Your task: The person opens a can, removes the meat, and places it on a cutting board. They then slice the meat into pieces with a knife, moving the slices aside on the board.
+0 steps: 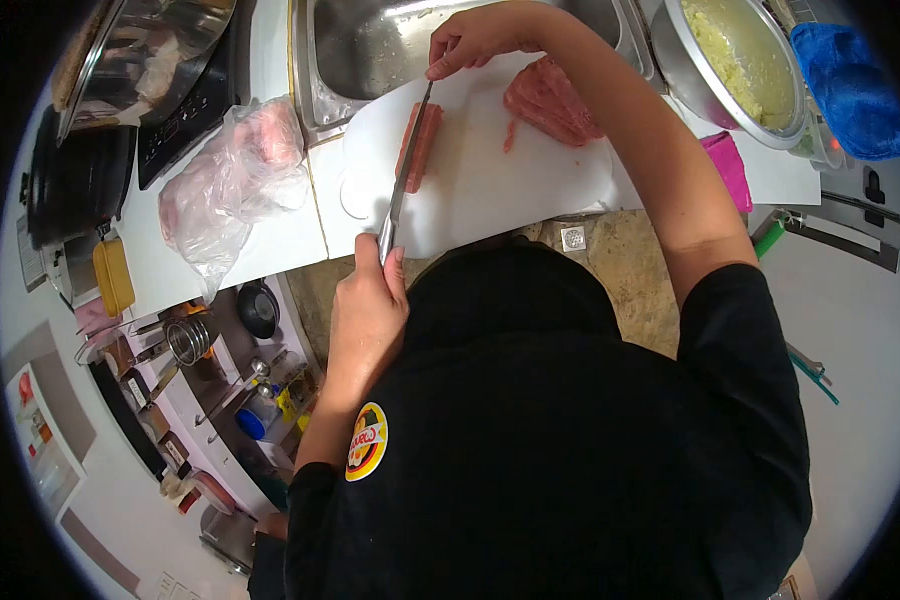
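Observation:
My left hand (pixel 368 315) is wrapped round the handle of a long knife (pixel 398 195), low on the left part of the white cutting board (pixel 490 200). The blade points away from me, over a narrow strip of pink meat (pixel 427 148). Reaching across the far side of the board, my right hand (pixel 485 40) has its thumb and fingertips closed at the knife's tip. A larger piece of sliced-looking meat (pixel 552 103) lies on the right of the board, partly behind my right forearm. A small scrap sits beside it.
Behind the board is a steel sink (pixel 375 50). Left are a plastic bag of meat (pixel 235 185), a black cooktop (pixel 192 110) and a pan (pixel 80 185). Right are a metal bowl of pale yellow shreds (pixel 735 65), a pink cloth (pixel 727 170) and a blue cloth (pixel 850 90).

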Demonstrator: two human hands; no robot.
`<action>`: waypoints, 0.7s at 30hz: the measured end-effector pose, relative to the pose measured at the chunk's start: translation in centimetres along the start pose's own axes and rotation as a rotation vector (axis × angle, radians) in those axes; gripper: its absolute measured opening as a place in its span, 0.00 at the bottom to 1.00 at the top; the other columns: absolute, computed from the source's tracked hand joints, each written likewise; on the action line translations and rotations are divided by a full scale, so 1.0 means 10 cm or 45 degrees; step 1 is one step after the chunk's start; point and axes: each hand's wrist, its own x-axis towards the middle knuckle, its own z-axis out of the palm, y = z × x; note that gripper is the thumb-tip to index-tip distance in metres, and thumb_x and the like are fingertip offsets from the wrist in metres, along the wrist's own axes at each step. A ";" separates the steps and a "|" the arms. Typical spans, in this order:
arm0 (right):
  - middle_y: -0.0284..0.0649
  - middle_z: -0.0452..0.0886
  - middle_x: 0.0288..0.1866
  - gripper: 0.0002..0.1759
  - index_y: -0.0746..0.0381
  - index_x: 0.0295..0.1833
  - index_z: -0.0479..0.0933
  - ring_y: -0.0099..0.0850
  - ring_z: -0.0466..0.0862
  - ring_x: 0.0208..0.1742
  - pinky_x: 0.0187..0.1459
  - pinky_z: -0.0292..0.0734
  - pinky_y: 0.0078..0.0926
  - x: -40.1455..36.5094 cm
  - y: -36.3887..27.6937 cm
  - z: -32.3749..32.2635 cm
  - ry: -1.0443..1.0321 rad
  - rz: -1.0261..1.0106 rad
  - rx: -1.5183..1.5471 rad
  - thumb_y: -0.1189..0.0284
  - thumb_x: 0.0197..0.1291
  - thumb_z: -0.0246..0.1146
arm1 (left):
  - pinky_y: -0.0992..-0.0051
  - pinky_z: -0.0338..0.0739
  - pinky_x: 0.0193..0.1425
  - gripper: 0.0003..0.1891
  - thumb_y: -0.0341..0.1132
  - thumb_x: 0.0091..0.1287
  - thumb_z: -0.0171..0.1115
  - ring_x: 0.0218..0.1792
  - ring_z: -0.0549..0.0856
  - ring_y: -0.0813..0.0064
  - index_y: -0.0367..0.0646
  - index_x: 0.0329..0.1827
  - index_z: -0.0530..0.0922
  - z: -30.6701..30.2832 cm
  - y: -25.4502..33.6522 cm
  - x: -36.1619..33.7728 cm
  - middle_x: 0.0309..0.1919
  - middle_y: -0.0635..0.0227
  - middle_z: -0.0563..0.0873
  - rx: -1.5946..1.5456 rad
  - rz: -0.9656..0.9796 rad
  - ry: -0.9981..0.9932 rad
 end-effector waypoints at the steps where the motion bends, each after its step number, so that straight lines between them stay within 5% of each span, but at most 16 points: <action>1: 0.45 0.86 0.47 0.36 0.63 0.56 0.82 0.37 0.83 0.45 0.47 0.78 0.34 -0.01 0.00 0.00 -0.001 0.005 0.013 0.42 0.55 0.70 | 0.40 0.71 0.33 0.12 0.40 0.78 0.50 0.32 0.81 0.30 0.39 0.50 0.65 0.00 0.00 0.00 0.24 0.36 0.81 0.001 -0.005 -0.004; 21: 0.44 0.86 0.49 0.36 0.63 0.55 0.83 0.37 0.83 0.48 0.49 0.81 0.33 0.16 0.10 -0.01 -0.059 0.043 0.159 0.46 0.51 0.75 | 0.39 0.71 0.34 0.11 0.38 0.78 0.49 0.32 0.81 0.30 0.38 0.50 0.65 0.02 0.01 0.01 0.24 0.35 0.81 0.027 -0.012 -0.016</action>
